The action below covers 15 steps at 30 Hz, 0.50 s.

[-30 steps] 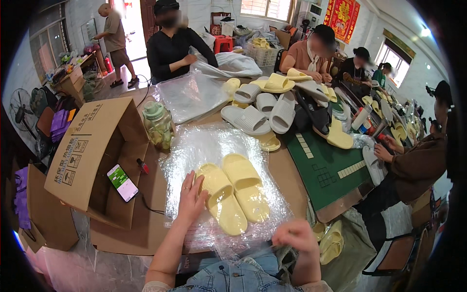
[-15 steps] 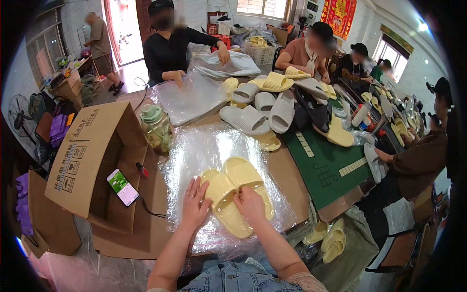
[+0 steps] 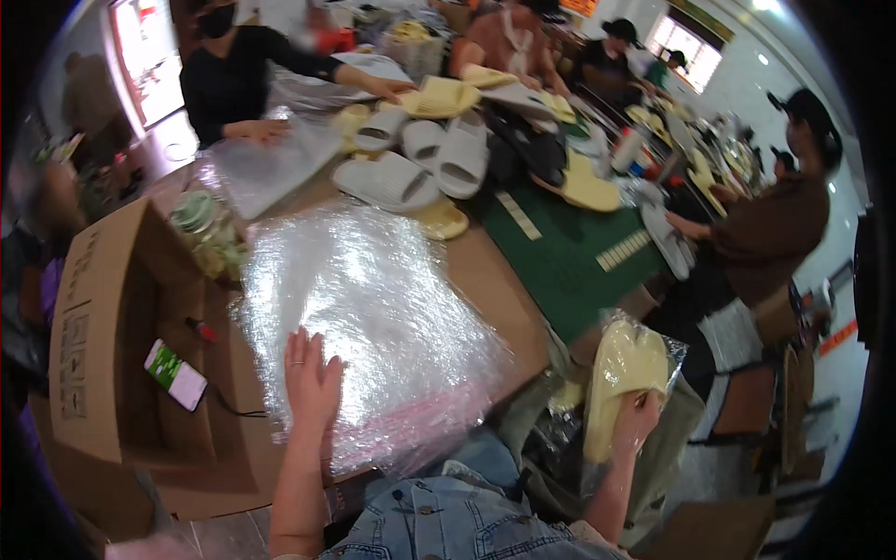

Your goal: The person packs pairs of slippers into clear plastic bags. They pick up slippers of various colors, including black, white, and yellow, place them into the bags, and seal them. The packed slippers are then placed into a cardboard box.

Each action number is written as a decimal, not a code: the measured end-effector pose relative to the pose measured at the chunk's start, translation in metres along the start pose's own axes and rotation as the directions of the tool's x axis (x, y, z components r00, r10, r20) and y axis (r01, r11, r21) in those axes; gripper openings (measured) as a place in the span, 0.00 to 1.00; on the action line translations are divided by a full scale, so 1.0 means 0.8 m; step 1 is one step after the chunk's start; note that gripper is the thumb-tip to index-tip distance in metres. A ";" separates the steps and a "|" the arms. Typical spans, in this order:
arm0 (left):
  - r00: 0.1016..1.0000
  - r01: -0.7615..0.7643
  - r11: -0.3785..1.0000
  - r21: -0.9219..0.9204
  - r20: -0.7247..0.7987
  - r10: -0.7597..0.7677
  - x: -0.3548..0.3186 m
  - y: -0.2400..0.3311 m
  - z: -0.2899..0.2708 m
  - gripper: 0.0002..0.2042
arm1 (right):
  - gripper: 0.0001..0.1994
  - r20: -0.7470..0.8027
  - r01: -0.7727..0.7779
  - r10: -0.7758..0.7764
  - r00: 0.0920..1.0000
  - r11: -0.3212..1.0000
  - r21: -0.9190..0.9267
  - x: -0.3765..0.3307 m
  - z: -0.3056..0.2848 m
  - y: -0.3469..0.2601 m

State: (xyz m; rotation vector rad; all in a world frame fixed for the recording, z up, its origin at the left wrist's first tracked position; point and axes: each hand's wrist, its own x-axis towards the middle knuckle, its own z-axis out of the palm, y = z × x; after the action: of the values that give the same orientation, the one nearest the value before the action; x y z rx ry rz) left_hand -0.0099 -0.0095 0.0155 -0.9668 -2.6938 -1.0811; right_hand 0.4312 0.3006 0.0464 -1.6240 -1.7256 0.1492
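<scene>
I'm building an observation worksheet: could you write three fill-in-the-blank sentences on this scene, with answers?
The person's right hand holds slippers coloured ____.
The left hand on the clear plastic wears a ____.
The mat to the right of the plastic is coloured ____.

Missing words: yellow; ring; green.

From afar, I see a packing workshop: piled slippers (image 3: 462,157), stacked clear bags (image 3: 373,299), a cardboard box (image 3: 93,364), several people (image 3: 770,210) working.

The brown cardboard-covered table (image 3: 511,315) holds shiny, flat, clear plastic bags (image 3: 373,280). Left of the bags sits an open brown cardboard box (image 3: 101,317); right of them, a flat green board (image 3: 569,275).
</scene>
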 end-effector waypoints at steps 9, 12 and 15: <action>0.997 -0.062 0.998 0.011 0.046 0.062 0.004 -0.009 0.005 0.23 | 0.14 0.100 -0.381 0.463 0.881 0.818 -0.431 -0.118 0.092 0.307; 0.998 -0.059 0.998 0.034 0.037 0.058 0.003 -0.011 0.004 0.23 | 0.16 0.026 -0.501 0.512 0.859 0.850 -0.164 -0.181 0.142 0.301; 0.996 -0.079 0.996 0.049 0.041 0.077 0.005 -0.009 0.007 0.23 | 0.16 0.044 -0.621 0.620 0.784 0.778 0.097 -0.235 0.181 0.312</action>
State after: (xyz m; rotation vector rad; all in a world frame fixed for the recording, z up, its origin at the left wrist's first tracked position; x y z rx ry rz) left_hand -0.0164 -0.0080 0.0085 -1.0856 -2.6748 -0.9858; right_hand 0.5337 0.2360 -0.2760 -2.0573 -1.0950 0.5582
